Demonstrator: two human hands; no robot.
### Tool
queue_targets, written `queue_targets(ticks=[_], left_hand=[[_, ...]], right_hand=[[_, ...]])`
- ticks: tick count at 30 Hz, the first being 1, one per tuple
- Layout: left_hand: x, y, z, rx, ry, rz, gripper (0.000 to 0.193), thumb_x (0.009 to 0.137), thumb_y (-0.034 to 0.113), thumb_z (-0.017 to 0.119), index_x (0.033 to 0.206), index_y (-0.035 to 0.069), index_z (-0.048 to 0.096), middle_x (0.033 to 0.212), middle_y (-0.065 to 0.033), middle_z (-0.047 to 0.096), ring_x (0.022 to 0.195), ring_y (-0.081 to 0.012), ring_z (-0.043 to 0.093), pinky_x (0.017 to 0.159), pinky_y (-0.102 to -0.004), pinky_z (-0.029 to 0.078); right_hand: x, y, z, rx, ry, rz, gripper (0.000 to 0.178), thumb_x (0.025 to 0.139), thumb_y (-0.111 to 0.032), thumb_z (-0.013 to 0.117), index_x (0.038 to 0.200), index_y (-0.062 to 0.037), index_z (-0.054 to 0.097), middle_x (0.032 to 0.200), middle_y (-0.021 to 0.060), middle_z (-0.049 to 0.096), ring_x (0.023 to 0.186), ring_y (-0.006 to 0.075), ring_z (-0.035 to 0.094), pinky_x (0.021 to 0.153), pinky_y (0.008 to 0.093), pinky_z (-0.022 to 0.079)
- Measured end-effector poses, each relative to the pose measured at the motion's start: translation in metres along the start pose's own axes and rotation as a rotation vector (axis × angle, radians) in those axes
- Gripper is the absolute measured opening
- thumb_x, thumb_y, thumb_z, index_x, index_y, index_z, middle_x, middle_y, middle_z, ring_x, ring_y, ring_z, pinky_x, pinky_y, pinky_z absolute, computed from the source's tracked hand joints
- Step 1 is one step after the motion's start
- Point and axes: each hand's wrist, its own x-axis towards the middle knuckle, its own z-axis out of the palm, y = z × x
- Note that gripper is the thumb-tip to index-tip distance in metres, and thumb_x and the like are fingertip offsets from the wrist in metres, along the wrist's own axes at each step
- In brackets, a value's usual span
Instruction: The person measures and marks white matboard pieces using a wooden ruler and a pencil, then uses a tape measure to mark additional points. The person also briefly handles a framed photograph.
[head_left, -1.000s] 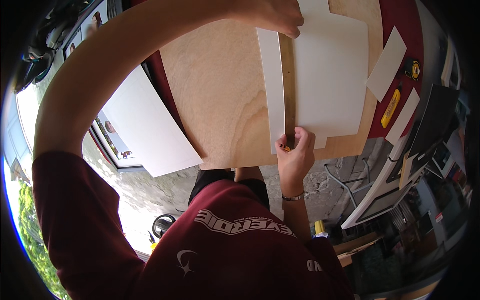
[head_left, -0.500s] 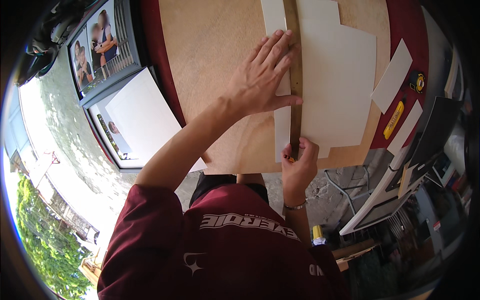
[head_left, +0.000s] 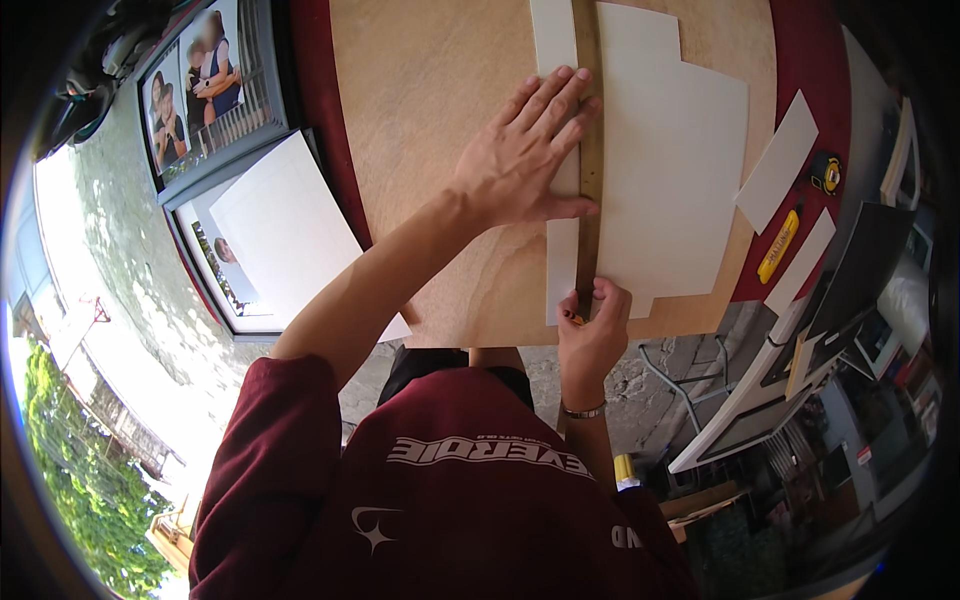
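Observation:
My left hand lies spread and flat across a long brown straightedge, its fingers over the strip of white board on the left side of that straightedge. At the straightedge's near end, my right hand is closed in a pinch. Between its fingertips shows a bit of a small orange-and-dark tool; its kind and tip are hidden. A large white board sheet with a stepped corner extends to the right from under the straightedge. All this rests on a plywood panel.
On the red tabletop at right are a white offcut, a yellow utility knife, a tape measure and another white strip. Framed photos and a white sheet lie at left. Frames lean at lower right.
The whole view has shifted slightly. Both hands keep almost the same places, the left flat on the straightedge and the right pinched at its near end.

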Motion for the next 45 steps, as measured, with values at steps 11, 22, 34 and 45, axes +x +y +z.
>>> queue_targets(ticks=[11,22,34,45], left_hand=[[-0.001,0.000,0.002,0.034,-0.007,-0.004,0.114,0.081,0.084,0.064,0.161,0.007,0.036,0.172,-0.0187,0.024,0.159,-0.0348,0.022,0.133,-0.0488,0.018],[-0.003,0.000,0.006,0.005,0.037,0.003,0.113,0.079,0.080,0.070,0.160,0.008,0.038,0.172,-0.0176,0.025,0.159,-0.0351,0.024,0.132,-0.0498,0.020],[-0.004,0.000,0.009,0.027,0.056,-0.009,0.114,0.077,0.081,0.072,0.160,0.011,0.038,0.171,-0.0152,0.027,0.158,-0.0322,0.025,0.134,-0.0473,0.019],[-0.005,-0.001,0.010,0.042,0.056,-0.004,0.115,0.079,0.084,0.066,0.162,0.011,0.035,0.172,-0.0149,0.025,0.159,-0.0309,0.023,0.134,-0.0464,0.018]], right_hand=[[-0.005,0.007,0.000,0.061,0.016,-0.056,0.038,0.086,-0.007,0.083,0.117,-0.0023,0.062,0.103,0.0134,0.063,0.092,0.0326,0.067,0.078,0.0434,0.056],[-0.007,0.007,0.001,0.061,0.031,-0.067,0.037,0.085,-0.005,0.081,0.117,-0.0023,0.062,0.103,0.0136,0.063,0.092,0.0328,0.066,0.078,0.0433,0.055],[-0.013,0.016,0.001,0.068,0.031,-0.123,0.047,0.083,-0.003,0.081,0.125,-0.0019,0.060,0.111,0.0154,0.062,0.096,0.0338,0.070,0.080,0.0425,0.060],[-0.011,0.019,0.006,0.080,0.042,-0.125,0.045,0.080,0.000,0.081,0.120,-0.0026,0.061,0.109,0.0140,0.062,0.094,0.0324,0.069,0.079,0.0421,0.059]])
